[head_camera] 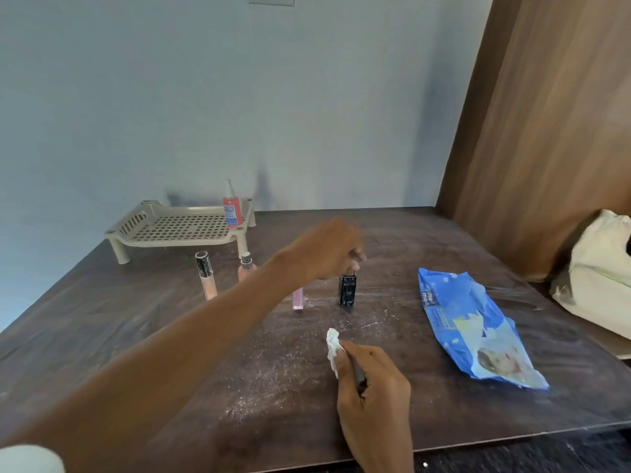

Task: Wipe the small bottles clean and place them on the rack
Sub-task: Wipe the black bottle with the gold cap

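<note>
While my right hand (372,387) pinched a crumpled white wipe (333,346), my left hand (327,250) curled over the small black rectangular bottle (347,290) standing on the dark wooden table (444,353). Blur hid whether it gripped. One red spray bottle (231,208) stood on the beige perforated plastic rack (177,227).

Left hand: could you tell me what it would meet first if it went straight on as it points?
Likely the black bottle: fingertips of the left hand point down just above its cap; depth unclear.
</note>
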A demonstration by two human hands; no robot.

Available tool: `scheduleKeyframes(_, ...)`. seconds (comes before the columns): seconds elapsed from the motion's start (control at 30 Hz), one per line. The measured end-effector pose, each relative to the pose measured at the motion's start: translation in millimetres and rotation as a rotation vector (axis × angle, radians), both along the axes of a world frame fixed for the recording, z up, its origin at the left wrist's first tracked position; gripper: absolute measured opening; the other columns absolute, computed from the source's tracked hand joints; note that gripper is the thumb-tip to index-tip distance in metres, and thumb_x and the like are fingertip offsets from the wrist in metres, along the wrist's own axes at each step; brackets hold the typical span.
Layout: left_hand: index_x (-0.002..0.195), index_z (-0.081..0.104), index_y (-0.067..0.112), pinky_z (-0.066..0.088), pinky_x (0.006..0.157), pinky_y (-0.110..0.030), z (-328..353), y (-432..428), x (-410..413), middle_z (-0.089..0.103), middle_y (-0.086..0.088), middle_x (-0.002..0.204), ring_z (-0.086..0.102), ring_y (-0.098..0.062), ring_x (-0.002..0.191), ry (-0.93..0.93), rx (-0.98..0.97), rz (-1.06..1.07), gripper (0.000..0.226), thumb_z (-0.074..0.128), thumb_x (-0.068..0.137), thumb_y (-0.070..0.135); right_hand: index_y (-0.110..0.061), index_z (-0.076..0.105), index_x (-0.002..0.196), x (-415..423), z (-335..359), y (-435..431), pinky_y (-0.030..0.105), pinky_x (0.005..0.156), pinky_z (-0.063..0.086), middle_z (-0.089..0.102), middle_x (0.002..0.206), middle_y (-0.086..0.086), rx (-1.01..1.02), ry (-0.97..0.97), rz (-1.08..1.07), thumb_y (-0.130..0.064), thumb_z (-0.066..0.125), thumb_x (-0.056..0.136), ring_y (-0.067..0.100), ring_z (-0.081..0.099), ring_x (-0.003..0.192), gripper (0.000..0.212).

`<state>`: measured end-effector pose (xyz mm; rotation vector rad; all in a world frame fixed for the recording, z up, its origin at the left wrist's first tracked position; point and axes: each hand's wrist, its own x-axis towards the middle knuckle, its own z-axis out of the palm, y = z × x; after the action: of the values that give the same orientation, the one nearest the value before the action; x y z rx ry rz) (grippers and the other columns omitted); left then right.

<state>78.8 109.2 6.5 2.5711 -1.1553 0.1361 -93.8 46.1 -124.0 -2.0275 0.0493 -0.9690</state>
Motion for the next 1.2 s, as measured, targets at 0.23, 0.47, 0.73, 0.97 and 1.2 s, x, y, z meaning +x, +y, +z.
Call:
scheduleKeyframes(0.23, 0.099, 0.078, 0.005, 0.059, 0.087, -0.033, -2.1, -1.4, 3.8, 0.079, -0.009, 0.096, 0.075, -0.014, 0.087, 0.057, -0.011, 0.001, 0.017, 0.080, 0.082, 0.008, -0.016, 0.075, 0.097, -1.1, 2.0, -0.4, 0.001, 0.063, 0.041, 0.064, 0.083, -0.013, -0.004, -0.016, 0.003, -0.017, 0.065, 0.087, -0.006, 0.060, 0.074, 0.014)
scheduleKeyframes(0.47, 0.091, 0.081, 0.009, 0.045, 0.063, 0.001, 3.9, 7.0, -13.1, 0.080, -0.004, 0.087, 0.068, 0.004, 0.066, 0.048, -0.075, 0.026, 0.016, 0.085, 0.077, 0.015, -0.016, 0.075, 0.098, -4.4, 7.6, -1.4, 0.004, 0.067, 0.044, 0.066, 0.086, -0.012, 0.036, -0.013, 0.000, -0.005, 0.071, 0.085, -0.005, 0.062, 0.080, 0.018)
scheduleKeyframes(0.73, 0.102, 0.078, 0.015, 0.047, 0.059, -0.001, -29.1, 65.2, -103.8, 0.076, 0.009, 0.093, 0.061, 0.018, 0.058, 0.119, -0.502, 0.283, 0.021, 0.078, 0.082, 0.020, -0.036, 0.069, 0.095, -26.1, 16.4, -14.8, 0.025, 0.080, 0.053, 0.072, 0.089, -0.008, 0.519, -0.008, -0.225, -0.034, 0.064, 0.089, 0.004, 0.066, 0.083, 0.008)
scheduleKeyframes(0.97, 0.091, 0.080, 0.023, 0.054, 0.070, -0.007, -82.9, 104.8, -160.7, 0.077, 0.016, 0.081, 0.072, 0.007, 0.075, 0.232, -0.847, 0.416, 0.019, 0.077, 0.074, 0.031, -0.024, 0.071, 0.104, -50.4, 36.7, 9.0, 0.001, 0.067, 0.042, 0.067, 0.095, -0.014, 0.214, 0.019, -0.060, -0.018, 0.065, 0.089, -0.004, 0.062, 0.089, 0.017)
scheduleKeyframes(1.2, 0.091, 0.082, 0.019, 0.054, 0.071, -0.008, -104.2, 124.6, -174.1, 0.079, 0.015, 0.083, 0.075, 0.000, 0.078, 0.341, -0.957, 0.437, 0.019, 0.081, 0.073, 0.025, -0.019, 0.071, 0.112, -43.4, 19.6, 33.1, 0.006, 0.066, 0.042, 0.058, 0.098, -0.005, -0.185, 0.099, 0.009, -0.018, 0.064, 0.089, 0.004, 0.056, 0.077, 0.024)
